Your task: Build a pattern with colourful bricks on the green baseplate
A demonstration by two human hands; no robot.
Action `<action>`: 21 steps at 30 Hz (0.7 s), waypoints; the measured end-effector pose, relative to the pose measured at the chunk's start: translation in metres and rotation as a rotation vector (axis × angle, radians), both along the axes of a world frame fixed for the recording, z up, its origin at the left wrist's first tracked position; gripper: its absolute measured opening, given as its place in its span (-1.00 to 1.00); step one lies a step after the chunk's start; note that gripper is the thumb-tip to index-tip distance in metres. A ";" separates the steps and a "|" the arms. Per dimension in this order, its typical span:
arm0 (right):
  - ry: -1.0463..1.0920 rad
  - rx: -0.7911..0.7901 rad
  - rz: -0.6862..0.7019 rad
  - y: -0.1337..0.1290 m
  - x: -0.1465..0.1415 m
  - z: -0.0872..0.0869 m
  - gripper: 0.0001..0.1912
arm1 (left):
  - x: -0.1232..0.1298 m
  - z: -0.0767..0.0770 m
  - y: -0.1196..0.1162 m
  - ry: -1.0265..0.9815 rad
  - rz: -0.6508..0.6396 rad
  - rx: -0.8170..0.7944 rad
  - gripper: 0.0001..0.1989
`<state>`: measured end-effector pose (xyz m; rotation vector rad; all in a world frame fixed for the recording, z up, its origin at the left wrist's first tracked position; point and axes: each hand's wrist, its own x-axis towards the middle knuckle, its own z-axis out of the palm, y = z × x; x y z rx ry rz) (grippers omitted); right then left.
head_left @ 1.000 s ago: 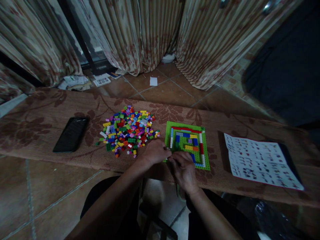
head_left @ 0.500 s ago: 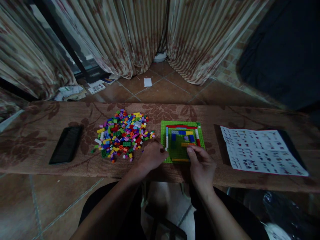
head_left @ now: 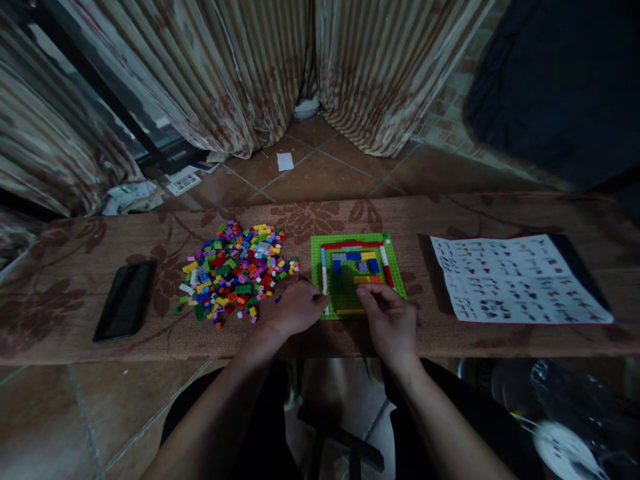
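Note:
A green studded baseplate [head_left: 399, 272] lies on the cloth-covered surface in front of me. Red, white and blue bricks form an outer border on it, and inside stand blue, grey and yellow bricks [head_left: 353, 256]. My left hand [head_left: 301, 307] is closed, its curled fingertips at the plate's left edge beside the white bricks; whatever they grip is hidden. Over the plate's lower right part, my right hand [head_left: 393, 320] pinches thumb and fingers together just below a yellow and orange brick row [head_left: 367, 280]. Anything between those fingers is too small to make out.
Left of the plate lies a pile of loose coloured bricks [head_left: 235, 270], and beyond it a black phone [head_left: 124, 301]. A printed picture sheet [head_left: 520, 280] is at the right. Curtains [head_left: 260, 73] hang behind.
The view has shifted slightly, so the table items appear further left and higher. My right thumb has moved a little left along the yellow and orange row. My left hand stays at the plate's edge.

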<state>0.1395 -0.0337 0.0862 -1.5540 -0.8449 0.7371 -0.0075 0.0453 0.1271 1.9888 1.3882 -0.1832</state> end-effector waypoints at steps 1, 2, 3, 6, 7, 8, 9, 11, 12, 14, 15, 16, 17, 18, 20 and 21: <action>0.004 -0.017 0.012 0.000 0.000 -0.001 -0.75 | 0.000 0.001 0.000 -0.001 0.004 0.003 -0.70; 0.003 -0.028 0.021 -0.001 0.000 -0.001 -0.75 | 0.000 0.002 0.000 -0.002 0.011 0.007 -0.71; -0.003 -0.035 0.025 -0.001 0.000 -0.001 -0.75 | 0.001 0.004 0.000 -0.002 0.016 0.009 -0.73; -0.028 -0.045 0.032 -0.002 -0.002 0.000 -0.77 | 0.002 0.008 0.000 -0.002 0.021 0.003 -0.75; -0.034 -0.046 0.036 -0.002 -0.002 0.000 -0.77 | 0.003 0.008 -0.001 -0.002 0.023 -0.001 -0.75; -0.038 -0.045 0.041 -0.002 -0.002 0.000 -0.77 | 0.004 0.008 -0.001 -0.001 0.026 -0.005 -0.75; -0.039 -0.044 0.046 -0.002 -0.003 0.000 -0.76 | 0.004 0.007 -0.001 0.001 0.032 -0.008 -0.75; -0.039 -0.049 0.057 -0.002 -0.003 0.000 -0.75 | 0.004 0.004 -0.001 0.001 0.044 -0.003 -0.76; -0.040 -0.055 0.061 -0.002 -0.003 0.000 -0.75 | 0.004 0.003 0.000 -0.004 0.048 0.002 -0.76; -0.041 -0.065 0.065 -0.002 -0.002 0.000 -0.75 | 0.002 -0.002 0.001 -0.023 0.061 0.007 -0.77; -0.044 -0.066 0.067 -0.003 -0.002 0.001 -0.75 | 0.001 -0.004 0.001 -0.037 0.066 0.002 -0.78; -0.050 -0.064 0.068 -0.003 -0.002 0.002 -0.76 | 0.000 -0.005 0.002 -0.052 0.067 -0.006 -0.78; -0.058 -0.061 0.070 -0.003 -0.002 0.002 -0.76 | -0.001 -0.007 0.002 -0.066 0.066 -0.014 -0.77; -0.067 -0.060 0.075 -0.003 -0.002 0.003 -0.77 | -0.002 -0.007 0.002 -0.078 0.063 -0.021 -0.77; -0.080 -0.061 0.088 -0.004 -0.003 0.005 -0.78 | -0.002 -0.008 0.002 -0.096 0.059 -0.018 -0.77; -0.082 -0.061 0.095 -0.004 -0.003 0.006 -0.78 | -0.002 -0.008 0.002 -0.102 0.059 -0.013 -0.76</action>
